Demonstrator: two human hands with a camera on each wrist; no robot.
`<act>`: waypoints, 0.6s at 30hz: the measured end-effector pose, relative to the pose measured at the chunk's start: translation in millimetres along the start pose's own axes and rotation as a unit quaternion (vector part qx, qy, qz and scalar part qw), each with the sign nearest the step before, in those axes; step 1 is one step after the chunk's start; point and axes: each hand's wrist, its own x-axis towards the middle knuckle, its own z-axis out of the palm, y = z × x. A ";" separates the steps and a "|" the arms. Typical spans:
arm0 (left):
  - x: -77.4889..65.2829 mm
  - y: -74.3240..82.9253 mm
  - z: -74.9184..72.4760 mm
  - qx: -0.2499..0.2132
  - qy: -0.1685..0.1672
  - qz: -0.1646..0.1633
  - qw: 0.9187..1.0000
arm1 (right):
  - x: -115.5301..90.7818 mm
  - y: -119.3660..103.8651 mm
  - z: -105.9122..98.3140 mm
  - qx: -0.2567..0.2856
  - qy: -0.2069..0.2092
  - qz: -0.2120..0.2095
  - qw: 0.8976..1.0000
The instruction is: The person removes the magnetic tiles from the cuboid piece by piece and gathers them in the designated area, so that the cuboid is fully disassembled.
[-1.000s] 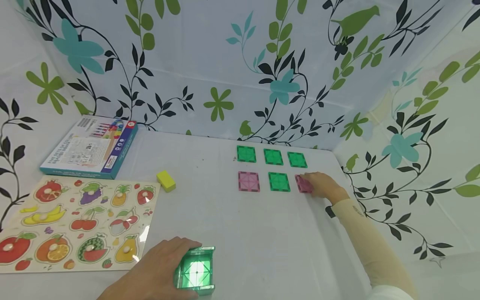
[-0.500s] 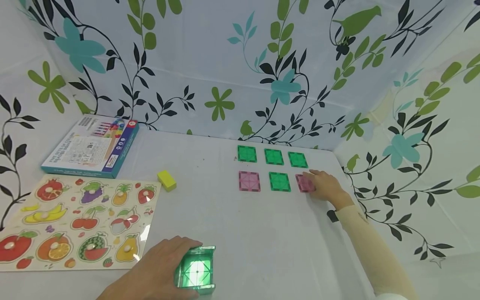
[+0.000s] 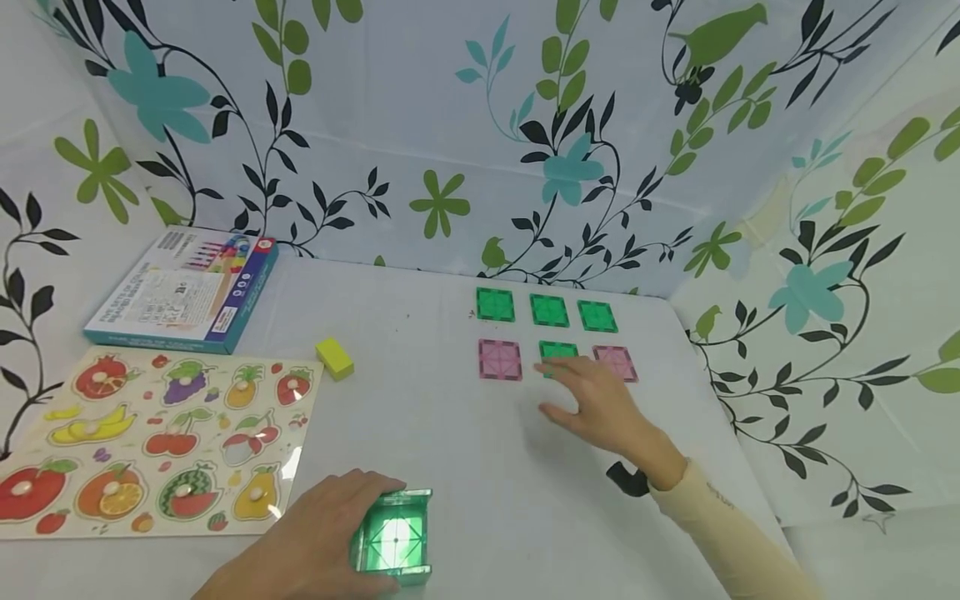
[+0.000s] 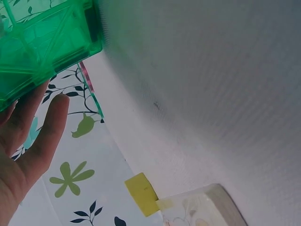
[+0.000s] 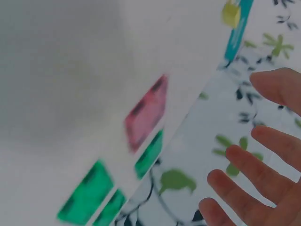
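My left hand (image 3: 322,529) grips a boxy piece of translucent green magnetic tiles (image 3: 396,533) near the front of the table. In the left wrist view, the fingers lie along the side of this green piece (image 4: 42,44). My right hand (image 3: 603,408), fingers spread and holding nothing, is over the near row of flat square magnetic tiles. It partly covers the middle green tile (image 3: 558,348). A pink tile (image 3: 499,361) lies to its left and another pink tile (image 3: 618,363) to its right. Behind them sit green tiles at left (image 3: 495,305), middle (image 3: 549,310) and right (image 3: 597,316).
A yellow block (image 3: 334,358) stands left of centre, close to a fruit puzzle board (image 3: 303,417). Behind the board lies a flat box (image 3: 172,292) with a blue edge. Patterned cloth (image 3: 442,150) hangs along the back and sides of the white table (image 3: 450,433).
My right hand has let go of the right-hand pink tile, leaving it at the end of the near row, and moved left with its fingers spreading. The left hand keeps its place.
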 end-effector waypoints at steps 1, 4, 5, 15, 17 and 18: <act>0.5 0.3 -0.2 0.000 -0.004 -0.003 1.000 | -0.6 -14.6 1.0 0.031 0.003 -0.016 0.999; 2.4 1.6 -1.2 0.003 -0.018 -0.014 1.000 | -4.7 -57.5 3.3 0.139 -0.007 -0.061 0.988; 2.9 2.0 -1.5 0.006 -0.021 -0.016 1.000 | -6.8 -70.2 4.6 0.171 -0.013 -0.078 0.982; 1.4 1.9 -0.2 0.026 0.009 0.007 1.000 | -20.3 -139.3 24.7 0.236 -0.035 -0.232 0.943; 1.3 1.9 0.0 0.026 0.011 0.009 1.000 | -21.3 -144.2 29.1 0.236 -0.041 -0.234 0.942; 1.2 1.8 0.1 0.025 0.011 0.009 1.000 | -21.9 -146.3 31.6 0.237 -0.043 -0.236 0.941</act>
